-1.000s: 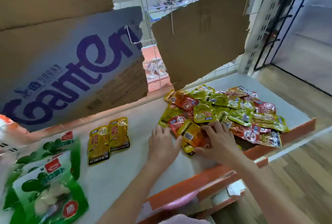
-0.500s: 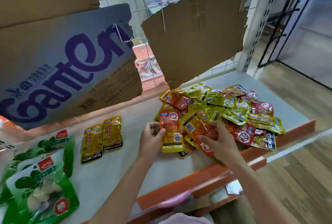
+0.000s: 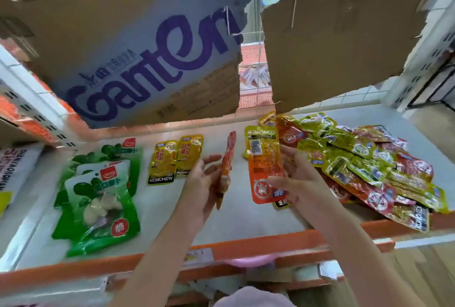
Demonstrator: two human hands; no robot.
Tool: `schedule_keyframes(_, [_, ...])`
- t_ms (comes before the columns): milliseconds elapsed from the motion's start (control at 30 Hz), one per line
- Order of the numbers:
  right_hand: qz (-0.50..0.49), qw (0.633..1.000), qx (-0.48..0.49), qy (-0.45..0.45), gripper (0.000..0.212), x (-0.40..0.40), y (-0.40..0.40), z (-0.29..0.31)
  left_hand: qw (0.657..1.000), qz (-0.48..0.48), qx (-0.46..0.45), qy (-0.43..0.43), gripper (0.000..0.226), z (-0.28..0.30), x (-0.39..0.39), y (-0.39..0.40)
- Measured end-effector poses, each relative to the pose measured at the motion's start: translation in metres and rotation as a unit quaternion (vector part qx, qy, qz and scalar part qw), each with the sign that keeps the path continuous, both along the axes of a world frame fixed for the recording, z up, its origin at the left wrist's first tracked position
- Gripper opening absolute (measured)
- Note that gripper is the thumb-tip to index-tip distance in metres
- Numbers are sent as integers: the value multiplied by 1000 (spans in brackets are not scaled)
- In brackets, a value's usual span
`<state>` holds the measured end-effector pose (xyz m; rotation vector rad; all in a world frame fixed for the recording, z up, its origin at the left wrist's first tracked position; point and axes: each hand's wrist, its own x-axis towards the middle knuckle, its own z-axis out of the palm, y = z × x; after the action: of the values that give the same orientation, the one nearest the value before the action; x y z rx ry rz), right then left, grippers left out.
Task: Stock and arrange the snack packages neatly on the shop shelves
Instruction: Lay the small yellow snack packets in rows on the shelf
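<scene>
Both hands are up over the white shelf (image 3: 246,215). The left hand (image 3: 204,183) holds a red-orange snack packet (image 3: 226,166) edge-on to the camera, with the upper fingers stretched out straight beside it. The right hand (image 3: 295,178) grips an orange-and-yellow packet (image 3: 264,164) flat to the camera, barcode showing, thumb across its lower front; a dark corner of something shows beneath it. Right of the hands, a loose heap of yellow, green and red packets (image 3: 364,166) sprawls to the orange front rail. Left of them, two yellow packets (image 3: 176,161) lie side by side, then the green pouches (image 3: 98,196). Cardboard sheets (image 3: 147,55) hang behind.
</scene>
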<state>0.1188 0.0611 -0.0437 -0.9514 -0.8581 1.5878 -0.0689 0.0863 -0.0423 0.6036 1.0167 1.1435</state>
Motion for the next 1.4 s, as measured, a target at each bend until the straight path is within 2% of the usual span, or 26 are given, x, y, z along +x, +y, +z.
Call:
schedule_keyframes(67, [51,998,-12,43,55,-13,2,6,998,-3,-28,-60,14,6,-10,-5])
schedule_keyframes(100, [76,994,-26,70,51,-21,3,10,994,-17,-46,-98,19,9,-15,-9])
schedule_keyframes(167, [107,986,-63,113,43,-34,5,16,982,-57,-63,-170,42,14,-25,-15])
schedule_keyframes(267, [120,976,-111,148,42,-50,7,18,965,-94,-62,-237,66,18,-38,-22])
schedule_keyframes(367, [142,961,-124,202,68,-63,8,17,961,-105,-49,-251,73,20,-51,-29])
schedule_keyframes(433, [162,953,-116,230,74,-69,8,17,967,-103,-23,-230,64,21,-59,-33])
schedule_keyframes(533, [156,961,-112,200,55,-77,8,22,979,-78,-12,-187,45,20,-68,-34])
schedule_keyframes(600, [101,977,-114,151,33,-86,8,28,984,-43,-11,-174,36,19,-77,-34])
schedule_keyframes(733, [-60,992,-106,37,17,-96,11,26,992,-36,16,-122,26,17,-92,-34])
schedule_keyframes(767, [-60,995,-84,-6,17,-99,11,25,993,-43,20,-111,31,16,-93,-35])
schedule_keyframes(800, [-45,997,-49,-34,19,-101,11,24,993,-53,23,-100,47,15,-95,-36])
schedule_keyframes(867, [-3,999,38,-33,27,-104,9,26,995,-78,27,-51,76,11,-95,-40])
schedule_keyframes(900, [13,997,66,-28,32,-106,8,28,995,-86,33,-22,75,9,-94,-42])
schedule_keyframes(1000, [33,997,76,-8,35,-110,6,29,995,-51,66,45,31,12,-87,-45])
schedule_keyframes(1033, [40,997,69,-10,31,-110,5,30,995,-20,73,67,26,11,-86,-44])
schedule_keyframes(1133, [65,995,58,-46,17,-106,6,35,993,65,58,80,30,12,-93,-40])
schedule_keyframes(1200, [70,994,62,-61,23,-98,9,39,990,89,58,93,39,14,-104,-37])
schedule_keyframes(1267, [69,991,66,-90,31,-91,12,42,987,104,64,108,37,16,-113,-35])
schedule_keyframes(1400, [109,972,75,-196,26,-94,14,40,982,117,68,129,30,17,-120,-32])
